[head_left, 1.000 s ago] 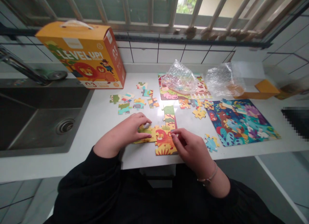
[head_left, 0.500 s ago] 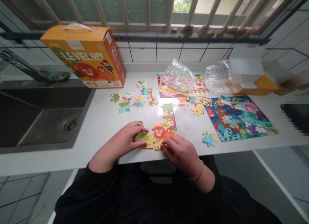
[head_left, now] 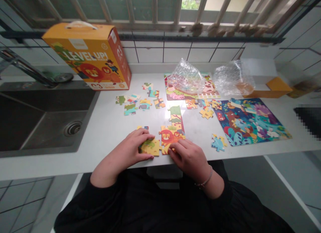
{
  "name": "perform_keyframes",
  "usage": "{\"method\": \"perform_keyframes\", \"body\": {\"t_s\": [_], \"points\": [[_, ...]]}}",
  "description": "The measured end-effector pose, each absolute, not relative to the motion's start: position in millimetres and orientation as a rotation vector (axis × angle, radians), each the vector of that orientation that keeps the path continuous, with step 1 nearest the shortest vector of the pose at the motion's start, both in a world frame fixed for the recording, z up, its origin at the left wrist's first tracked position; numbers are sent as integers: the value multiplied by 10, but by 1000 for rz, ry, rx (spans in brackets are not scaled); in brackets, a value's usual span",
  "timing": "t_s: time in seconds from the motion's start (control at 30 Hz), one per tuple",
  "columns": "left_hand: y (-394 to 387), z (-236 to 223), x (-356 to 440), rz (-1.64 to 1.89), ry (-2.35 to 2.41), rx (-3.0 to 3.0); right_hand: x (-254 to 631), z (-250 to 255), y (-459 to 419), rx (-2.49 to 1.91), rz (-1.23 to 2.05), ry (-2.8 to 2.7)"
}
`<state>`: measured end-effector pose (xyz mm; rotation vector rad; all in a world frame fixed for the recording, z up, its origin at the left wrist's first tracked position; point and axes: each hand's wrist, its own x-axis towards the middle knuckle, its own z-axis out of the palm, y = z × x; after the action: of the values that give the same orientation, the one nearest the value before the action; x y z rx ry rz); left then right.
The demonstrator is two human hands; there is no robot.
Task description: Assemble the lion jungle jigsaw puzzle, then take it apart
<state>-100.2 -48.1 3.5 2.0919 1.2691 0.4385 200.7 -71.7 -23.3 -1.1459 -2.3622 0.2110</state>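
My left hand [head_left: 131, 146] has its fingers and thumb bent around a yellow and green puzzle section [head_left: 152, 147] flat on the counter. Part of that section is under the fingers. Beside it, almost touching, lies a joined lion puzzle section [head_left: 167, 136], with a strip of green and yellow puzzle pieces [head_left: 175, 114] running up from it. My right hand [head_left: 189, 156] is closed, its curled fingertips on the lower part of the lion section. Loose puzzle pieces [head_left: 144, 104] lie beyond my left hand, and a blue and yellow puzzle piece [head_left: 218, 143] lies to the right.
An orange puzzle box [head_left: 87, 59] stands at the back left beside the sink [head_left: 82, 105]. Clear plastic wrap [head_left: 188, 77] covers part of a farm picture sheet [head_left: 173, 94]. More wrap and an open carton [head_left: 269, 91] are behind a dark blue picture sheet [head_left: 253, 126].
My left thumb has slid down from the top of the yellow and green section to its near edge, uncovering more of it. My right hand stays at the lion section.
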Motion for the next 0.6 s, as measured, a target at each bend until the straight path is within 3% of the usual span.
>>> {"method": "perform_keyframes", "body": {"t_s": [0.6], "points": [[-564, 162, -796, 387, 1377, 2076, 2011, -256, -724, -1135, 227, -2362]]}}
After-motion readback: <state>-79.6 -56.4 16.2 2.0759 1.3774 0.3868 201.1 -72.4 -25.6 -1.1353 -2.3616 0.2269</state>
